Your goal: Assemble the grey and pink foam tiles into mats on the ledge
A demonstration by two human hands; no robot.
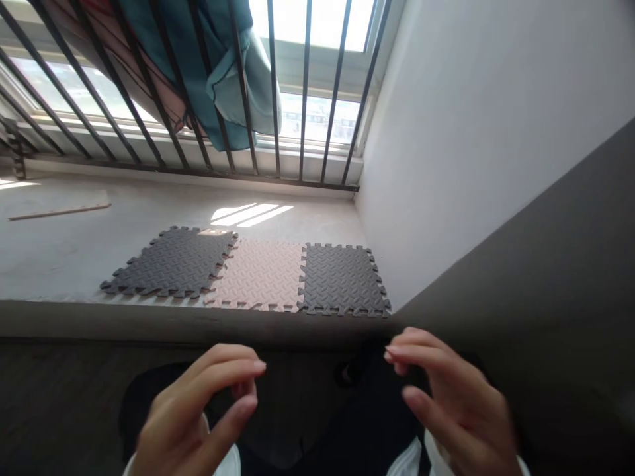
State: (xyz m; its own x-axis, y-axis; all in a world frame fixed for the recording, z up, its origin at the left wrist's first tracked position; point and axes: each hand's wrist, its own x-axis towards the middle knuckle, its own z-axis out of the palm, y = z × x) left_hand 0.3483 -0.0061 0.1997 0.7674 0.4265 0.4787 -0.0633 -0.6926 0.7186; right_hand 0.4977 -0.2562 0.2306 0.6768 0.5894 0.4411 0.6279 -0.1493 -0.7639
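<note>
My left hand (pixel 198 406) hovers in front of the ledge at the lower left, fingers curved and apart, holding nothing. At the lower right my right hand (pixel 451 396) is raised in the same way, thumb and fingers apart around empty air. Beyond them, three foam tiles with toothed edges lie in a row on the ledge. The left one is a dark grey tile (pixel 173 261), the middle one a pink tile (pixel 262 274), and the right one another dark grey tile (pixel 342 279) by the wall. Neither hand touches a tile.
A white ledge (pixel 54 254) runs under a barred window (pixel 307 119). Teal and pink curtains (pixel 198 66) hang behind the bars. A thin wooden strip (pixel 59 211) lies on the ledge's left part. A white wall (pixel 446 119) rises at the right.
</note>
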